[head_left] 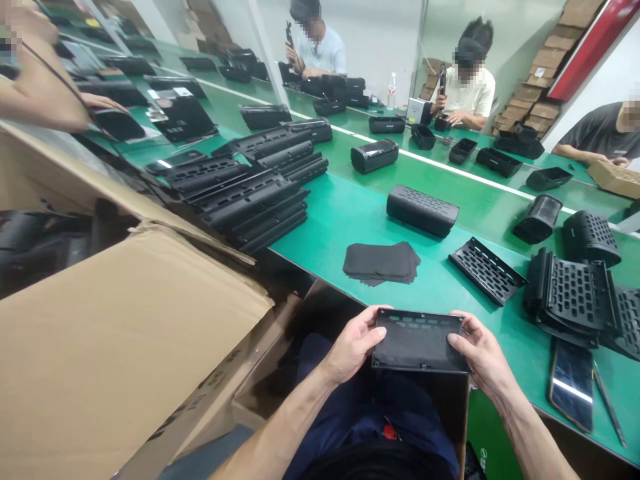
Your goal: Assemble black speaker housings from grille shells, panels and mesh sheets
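Observation:
A flat black plastic grille panel [418, 341] with a dark sheet laid over its inner face is held over my lap, just off the near edge of the green table [350, 220]. My left hand [353, 345] grips its left end and my right hand [479, 353] grips its right end. A stack of thin black sheets [381, 263] lies on the table just beyond the panel. A bare slotted grille panel [486, 269] lies to the right of that stack.
Stacked black grille panels [253, 190] at left, more grilles [575, 293] at right, black housings [423, 210] mid-table. A phone [571, 383] and pen [609, 403] near the right edge. A large open cardboard box [125, 333] at my left. Other people work across the table.

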A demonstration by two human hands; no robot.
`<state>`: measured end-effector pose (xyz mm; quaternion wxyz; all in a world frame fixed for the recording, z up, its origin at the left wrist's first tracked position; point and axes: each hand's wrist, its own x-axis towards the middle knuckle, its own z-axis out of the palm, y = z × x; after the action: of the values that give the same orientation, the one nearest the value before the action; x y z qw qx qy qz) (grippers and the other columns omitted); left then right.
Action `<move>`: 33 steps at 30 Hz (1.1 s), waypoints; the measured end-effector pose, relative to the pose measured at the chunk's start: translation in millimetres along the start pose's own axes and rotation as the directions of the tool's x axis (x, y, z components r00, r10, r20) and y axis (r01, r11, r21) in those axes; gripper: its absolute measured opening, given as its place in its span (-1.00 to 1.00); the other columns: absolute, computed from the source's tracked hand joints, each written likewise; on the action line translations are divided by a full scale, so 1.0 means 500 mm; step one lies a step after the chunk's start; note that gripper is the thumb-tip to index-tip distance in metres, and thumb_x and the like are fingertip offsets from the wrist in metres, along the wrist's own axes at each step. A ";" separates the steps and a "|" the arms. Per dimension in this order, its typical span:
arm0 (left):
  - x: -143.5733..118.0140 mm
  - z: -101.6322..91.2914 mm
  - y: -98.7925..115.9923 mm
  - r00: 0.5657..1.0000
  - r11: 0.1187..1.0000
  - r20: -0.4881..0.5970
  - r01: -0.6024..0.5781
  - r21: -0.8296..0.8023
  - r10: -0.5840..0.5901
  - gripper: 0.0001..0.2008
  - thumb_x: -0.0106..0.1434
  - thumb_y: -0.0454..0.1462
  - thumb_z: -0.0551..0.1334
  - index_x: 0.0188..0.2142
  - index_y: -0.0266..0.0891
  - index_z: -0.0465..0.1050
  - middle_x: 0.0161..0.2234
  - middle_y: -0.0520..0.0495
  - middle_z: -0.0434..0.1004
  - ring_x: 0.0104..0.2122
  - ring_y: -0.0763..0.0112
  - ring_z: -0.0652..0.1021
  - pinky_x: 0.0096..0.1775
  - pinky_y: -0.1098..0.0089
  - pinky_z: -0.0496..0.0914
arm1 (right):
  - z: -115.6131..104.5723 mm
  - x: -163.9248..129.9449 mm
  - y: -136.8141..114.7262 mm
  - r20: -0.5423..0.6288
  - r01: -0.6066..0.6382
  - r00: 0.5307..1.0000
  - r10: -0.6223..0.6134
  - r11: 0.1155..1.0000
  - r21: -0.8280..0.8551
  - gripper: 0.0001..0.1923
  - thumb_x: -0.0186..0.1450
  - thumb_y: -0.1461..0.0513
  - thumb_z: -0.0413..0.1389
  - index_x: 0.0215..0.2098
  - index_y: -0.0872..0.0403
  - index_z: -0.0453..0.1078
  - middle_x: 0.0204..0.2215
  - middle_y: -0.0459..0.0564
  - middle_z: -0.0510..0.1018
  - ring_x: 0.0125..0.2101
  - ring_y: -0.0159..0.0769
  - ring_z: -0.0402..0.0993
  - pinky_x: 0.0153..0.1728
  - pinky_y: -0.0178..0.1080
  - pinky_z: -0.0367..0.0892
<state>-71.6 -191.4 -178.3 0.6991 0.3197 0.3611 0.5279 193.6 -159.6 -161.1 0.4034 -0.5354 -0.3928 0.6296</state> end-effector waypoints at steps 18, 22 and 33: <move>-0.003 -0.026 -0.017 0.994 0.999 0.105 -0.037 -0.013 0.038 -0.40 0.22 -0.19 0.44 0.23 -0.15 0.42 0.06 -0.18 0.55 0.06 0.15 0.51 0.09 0.25 0.39 | 0.007 -0.009 -0.012 -0.010 0.052 0.999 -0.052 0.999 0.014 -0.42 0.02 0.00 0.52 -0.04 -0.07 0.54 -0.21 -0.05 0.52 -0.26 -0.19 0.50 -0.25 -0.20 0.46; -0.007 -0.033 -0.013 0.985 0.998 0.163 -0.046 -0.035 0.052 -0.34 0.21 -0.21 0.44 0.28 -0.13 0.37 0.09 -0.17 0.52 0.07 0.16 0.50 0.12 0.23 0.38 | 0.009 -0.013 -0.015 -0.048 0.114 0.992 -0.115 0.993 -0.010 -0.47 0.04 -0.03 0.51 -0.08 -0.05 0.59 -0.31 -0.10 0.44 -0.28 -0.25 0.42 -0.25 -0.27 0.42; -0.018 -0.048 -0.010 0.975 0.999 0.218 -0.049 0.013 0.045 -0.20 0.18 -0.24 0.45 0.37 -0.06 0.26 0.00 -0.11 0.50 -0.04 0.27 0.50 -0.03 0.35 0.41 | 0.009 -0.012 -0.015 -0.048 0.096 0.994 -0.094 0.994 0.048 -0.49 0.04 0.00 0.54 -0.08 -0.08 0.63 -0.33 -0.13 0.44 -0.32 -0.32 0.43 -0.28 -0.32 0.41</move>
<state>-91.1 -199.6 -193.6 0.7190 0.3904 0.2794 0.5027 190.4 -162.5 -151.6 0.4553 -0.5200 -0.3923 0.6069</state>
